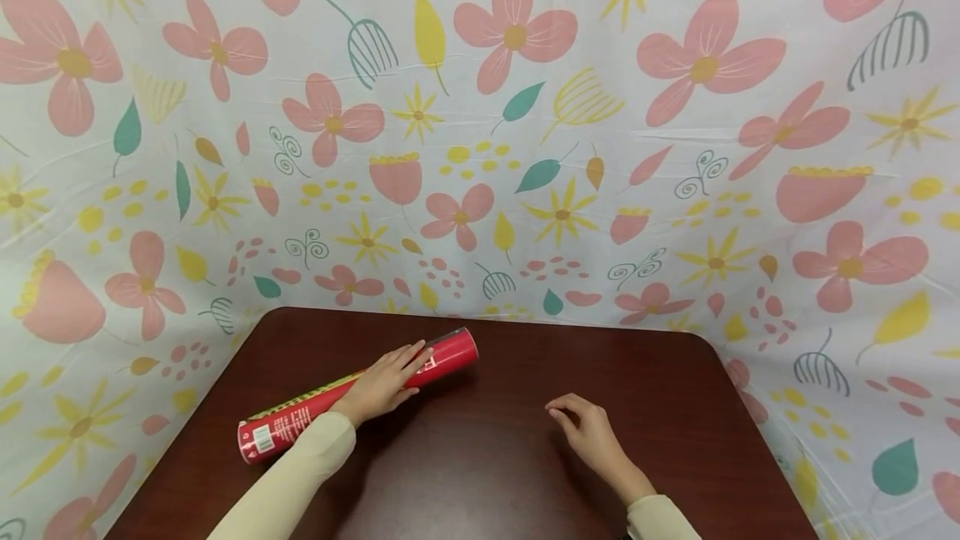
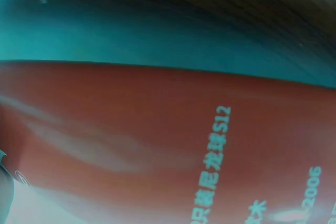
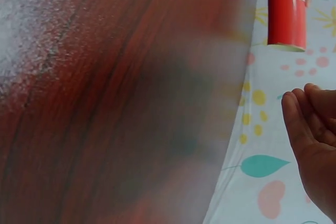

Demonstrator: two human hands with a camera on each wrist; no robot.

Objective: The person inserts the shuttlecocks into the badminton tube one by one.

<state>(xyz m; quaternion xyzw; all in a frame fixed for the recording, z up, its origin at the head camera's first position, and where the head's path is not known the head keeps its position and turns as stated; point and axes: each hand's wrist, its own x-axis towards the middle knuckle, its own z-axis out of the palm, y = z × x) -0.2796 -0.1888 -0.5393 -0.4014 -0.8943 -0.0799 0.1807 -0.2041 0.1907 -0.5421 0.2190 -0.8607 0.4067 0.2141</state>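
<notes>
A glossy red printed tube (image 1: 358, 394) lies on a polished dark wood-grain table (image 1: 487, 473), backed by smooth floral sheeting (image 1: 525, 148).

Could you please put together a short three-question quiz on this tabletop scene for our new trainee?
1. True or false: the long red cardboard tube stands upright on the dark brown wooden table.
2. Which hand rests on the tube? A) left hand B) right hand C) both
3. Fill in: the right hand holds ____.

Key:
1. False; the tube lies on its side, slanting across the table's left half.
2. A; the left hand lies over the tube, fingers fairly straight.
3. Nothing; it sits on the bare table, fingers loosely curled, apart from the tube.
</notes>
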